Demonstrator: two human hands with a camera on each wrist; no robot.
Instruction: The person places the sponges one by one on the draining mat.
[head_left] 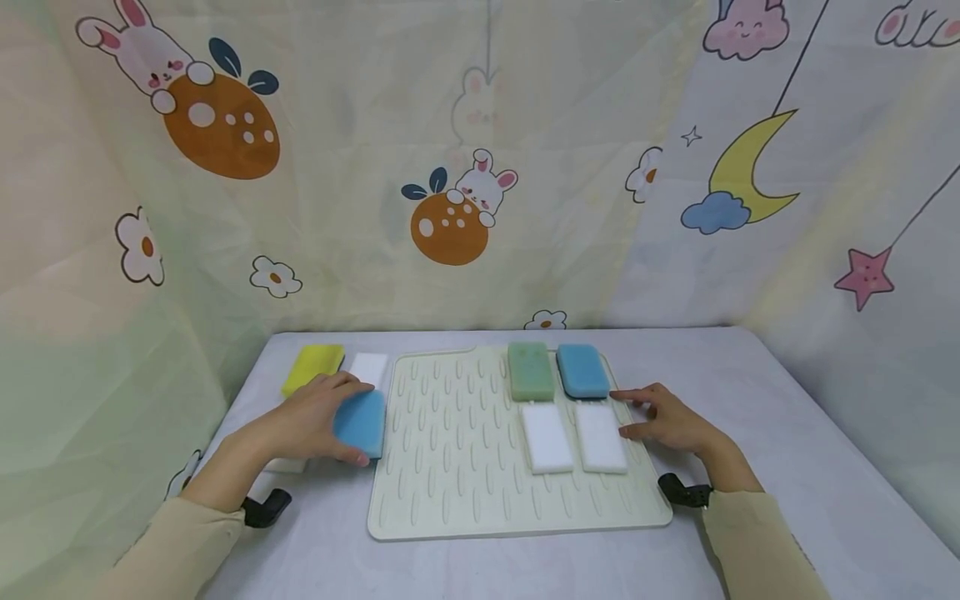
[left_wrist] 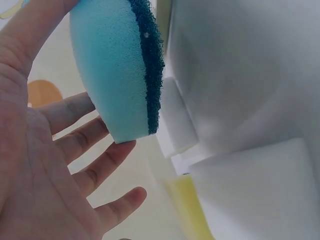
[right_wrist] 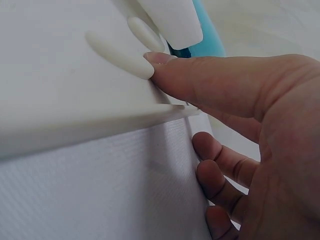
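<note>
My left hand [head_left: 318, 421] holds a blue sponge [head_left: 360, 425] between thumb and fingers, just left of the mat. In the left wrist view, the same blue sponge [left_wrist: 107, 70] has a dark blue scouring layer, and the lower fingers are spread. At the mat's right edge is my right hand [head_left: 667, 421]. Its thumb [right_wrist: 175, 75] touches the ridged mat [right_wrist: 60, 90], while the other fingers bend loosely beside the edge. Closest to it lie a white sponge [head_left: 602, 437] and a second blue sponge [head_left: 582, 372], both on the mat.
A green sponge [head_left: 531, 372] and another white sponge [head_left: 547, 439] also lie on the mat. Left of the mat are a yellow sponge [head_left: 313, 367] and a white block [head_left: 369, 368]. Another pale block [head_left: 287, 465] is mostly hidden under the left hand. Printed cloth [head_left: 345, 208] hangs behind the table.
</note>
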